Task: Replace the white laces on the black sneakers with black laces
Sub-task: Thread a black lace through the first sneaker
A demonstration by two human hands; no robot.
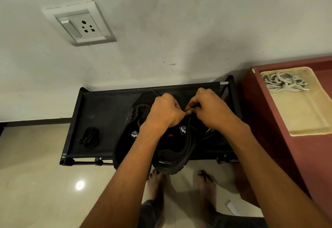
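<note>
Two black sneakers lie on a black fabric shoe rack. The left sneaker rests flat; the right sneaker overhangs the rack's front edge. Over the right sneaker's lacing area my left hand and my right hand meet, fingers curled and pinching a thin black lace that is mostly hidden between the fingertips. A coiled black lace sits on the rack's left part. White laces lie bundled in a cream tray at the right.
The tray sits on a dark red cabinet right of the rack. A wall with a socket plate rises behind. Bare feet stand on the glossy tiled floor below the rack's front edge.
</note>
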